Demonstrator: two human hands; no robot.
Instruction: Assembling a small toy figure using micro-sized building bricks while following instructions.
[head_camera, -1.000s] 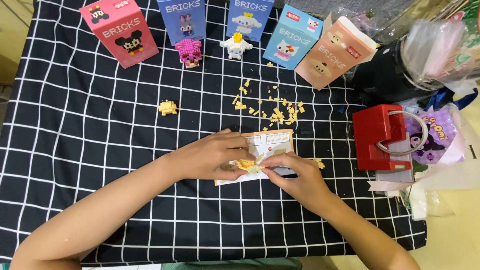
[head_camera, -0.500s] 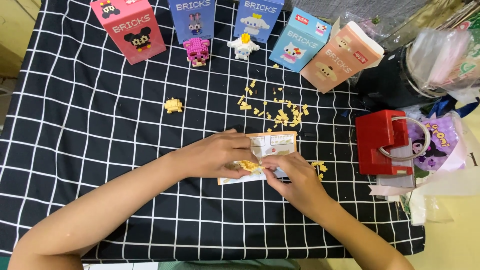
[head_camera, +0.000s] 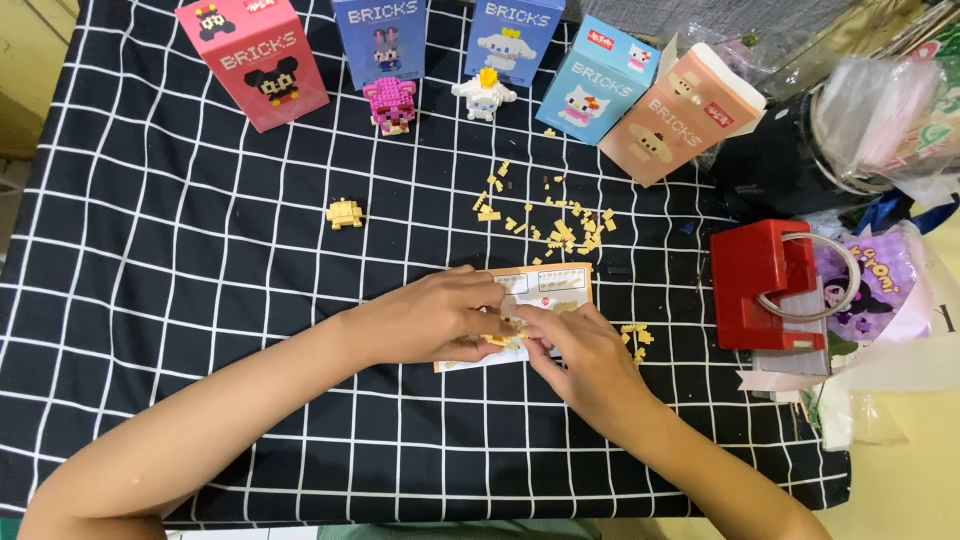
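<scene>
Both hands have hardly moved since a moment ago; only the view has slid a little, so the boxes sit lower in the picture. Now the left hand and the right hand meet over a paper sheet on the black checked cloth. Between their fingertips sits a small yellow brick piece, pinched tight from both sides. It lies right where the two hands touch, a bit nearer the left hand, with its long side running left to right. More loose yellow bricks lie farther away, past the sheet. A little yellow lump sits alone to the far left. A red box stands at the right.
</scene>
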